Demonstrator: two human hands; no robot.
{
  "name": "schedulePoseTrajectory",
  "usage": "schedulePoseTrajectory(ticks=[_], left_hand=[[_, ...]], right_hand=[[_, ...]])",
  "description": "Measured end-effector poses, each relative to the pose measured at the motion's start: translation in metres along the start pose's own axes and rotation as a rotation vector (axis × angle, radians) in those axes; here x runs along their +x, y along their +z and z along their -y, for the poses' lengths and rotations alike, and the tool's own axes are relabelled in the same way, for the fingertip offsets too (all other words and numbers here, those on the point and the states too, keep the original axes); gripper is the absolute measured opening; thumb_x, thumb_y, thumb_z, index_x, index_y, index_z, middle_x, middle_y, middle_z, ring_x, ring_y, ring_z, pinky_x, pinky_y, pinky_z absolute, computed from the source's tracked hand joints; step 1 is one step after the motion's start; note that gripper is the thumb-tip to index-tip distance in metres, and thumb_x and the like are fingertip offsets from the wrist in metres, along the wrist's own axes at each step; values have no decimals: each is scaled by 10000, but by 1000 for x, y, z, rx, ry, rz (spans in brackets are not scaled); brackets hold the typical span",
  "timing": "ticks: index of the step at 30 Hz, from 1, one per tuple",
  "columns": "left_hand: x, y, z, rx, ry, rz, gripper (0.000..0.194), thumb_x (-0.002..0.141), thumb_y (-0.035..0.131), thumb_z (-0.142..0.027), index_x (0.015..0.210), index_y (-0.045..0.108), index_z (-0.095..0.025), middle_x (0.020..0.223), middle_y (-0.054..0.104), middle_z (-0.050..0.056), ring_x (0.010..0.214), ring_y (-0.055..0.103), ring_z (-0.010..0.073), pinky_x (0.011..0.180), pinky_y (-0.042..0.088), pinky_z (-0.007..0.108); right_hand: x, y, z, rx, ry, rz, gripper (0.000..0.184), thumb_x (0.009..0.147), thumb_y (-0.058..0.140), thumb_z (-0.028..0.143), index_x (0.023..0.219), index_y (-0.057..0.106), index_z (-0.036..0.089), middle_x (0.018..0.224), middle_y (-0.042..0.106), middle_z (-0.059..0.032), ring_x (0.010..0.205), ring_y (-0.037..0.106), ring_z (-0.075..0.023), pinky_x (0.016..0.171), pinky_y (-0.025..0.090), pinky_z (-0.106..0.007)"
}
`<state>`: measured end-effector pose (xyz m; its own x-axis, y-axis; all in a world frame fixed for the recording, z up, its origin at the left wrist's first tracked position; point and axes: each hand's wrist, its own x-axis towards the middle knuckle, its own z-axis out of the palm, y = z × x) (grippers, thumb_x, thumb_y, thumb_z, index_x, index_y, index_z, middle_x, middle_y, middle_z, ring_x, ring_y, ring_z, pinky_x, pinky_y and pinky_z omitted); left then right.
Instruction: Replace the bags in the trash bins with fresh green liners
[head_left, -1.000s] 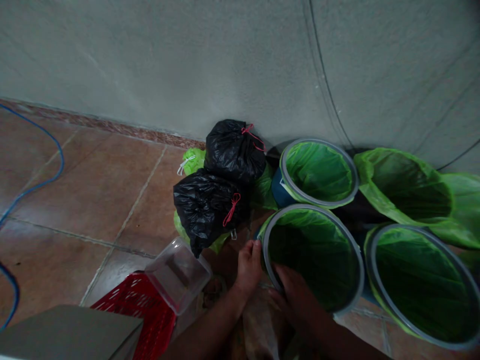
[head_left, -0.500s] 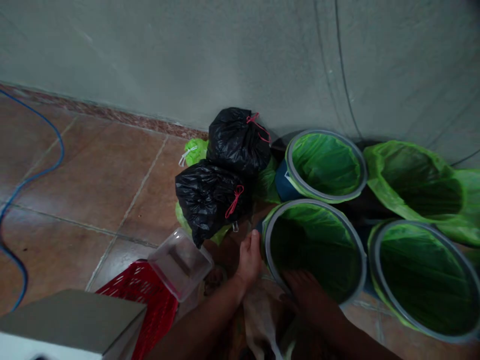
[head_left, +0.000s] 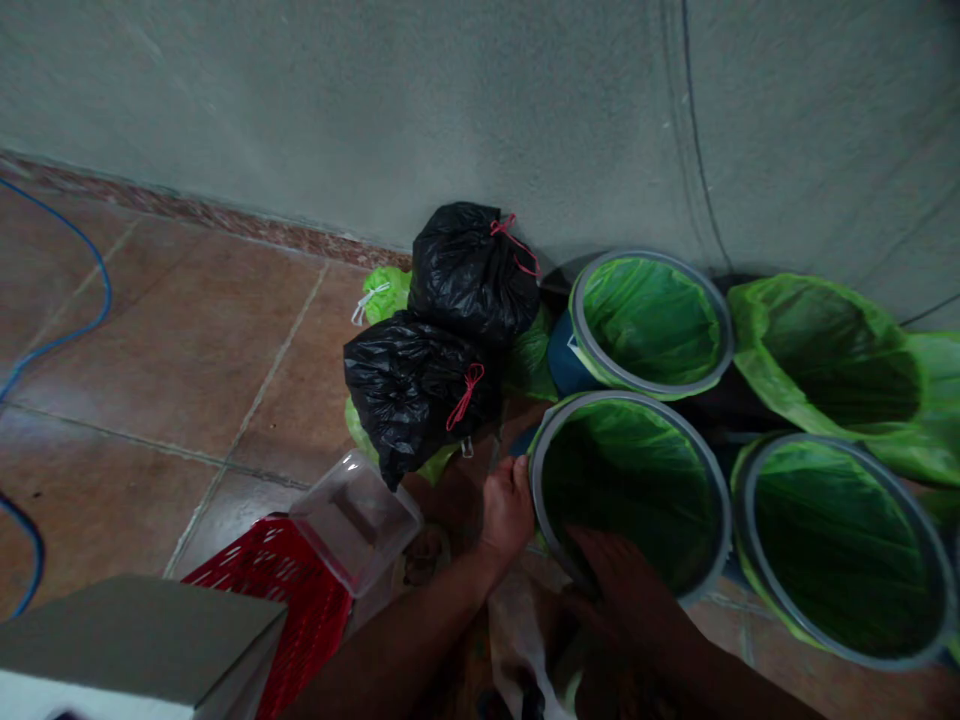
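Observation:
A round trash bin (head_left: 553,425) with a grey rim and a green liner stands in front of me. My left hand (head_left: 510,508) is curled against the left side of its rim. My right hand (head_left: 611,562) reaches over the near rim, its fingers inside the opening and its thumb side in shadow. Left of the bin sit two black garbage bags (head_left: 420,390) tied with red strings, with green bags partly hidden beneath and behind them.
Two more lined bins stand behind (head_left: 577,340) and to the right (head_left: 750,560), beside an open green bag (head_left: 772,370). At lower left are a clear plastic container (head_left: 356,520), a red basket (head_left: 307,600) and a box (head_left: 150,630). A blue cable (head_left: 105,290) crosses the floor.
My left hand has closed in against the bin's rim, its fingers more curled. My right hand stays at the near rim. The view has shifted slightly.

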<state>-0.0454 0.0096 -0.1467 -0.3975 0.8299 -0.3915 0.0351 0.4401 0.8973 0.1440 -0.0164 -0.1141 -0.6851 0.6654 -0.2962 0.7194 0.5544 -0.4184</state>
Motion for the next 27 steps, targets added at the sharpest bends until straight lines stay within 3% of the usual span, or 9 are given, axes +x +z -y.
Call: schedulePoseTrajectory(ticks=[6,11,15,19,22,27], left_hand=[[2,-5,4,-60,11,1,423,935,350,-464,710,561,-175,645,546,-4,627,489,123,626,372,246],[-23,-5,8,-229,-95,60,492,929,334,-516,847,654,-151,852,688,64,795,594,166,762,452,280],[-36,4,16,-91,-92,-15,547,911,335,-563,698,638,-161,687,656,70,641,567,165,654,447,295],[-25,10,12,-18,-68,-57,548,898,348,-585,607,578,-181,582,588,40,571,514,149,600,416,285],[-10,8,1,-100,-48,-24,561,907,318,-590,632,573,-173,619,594,30,600,511,137,605,414,264],[-12,1,1,-231,-65,-48,562,897,333,-605,799,657,-157,757,666,71,730,582,174,664,470,282]], right_hand=[[-1,7,0,-125,-16,28,436,863,518,251,1287,525,146,1235,619,-155,1098,576,-289,950,444,-490],[-2,-6,1,-74,-40,9,544,849,576,363,1335,476,141,1282,588,-153,1149,538,-287,1005,389,-501],[-11,-6,-10,-111,-89,24,559,815,628,380,1309,504,151,1238,614,-145,1115,554,-293,1021,360,-527],[-13,11,-6,-153,-53,6,378,820,638,311,1155,602,139,1036,688,-121,973,616,-273,939,441,-480],[-2,19,6,-143,-23,-32,303,867,573,284,1135,604,146,1040,688,-130,959,627,-269,888,479,-448],[19,11,26,-2,99,-63,285,912,490,312,1120,602,153,1045,682,-134,946,636,-248,839,509,-389]])
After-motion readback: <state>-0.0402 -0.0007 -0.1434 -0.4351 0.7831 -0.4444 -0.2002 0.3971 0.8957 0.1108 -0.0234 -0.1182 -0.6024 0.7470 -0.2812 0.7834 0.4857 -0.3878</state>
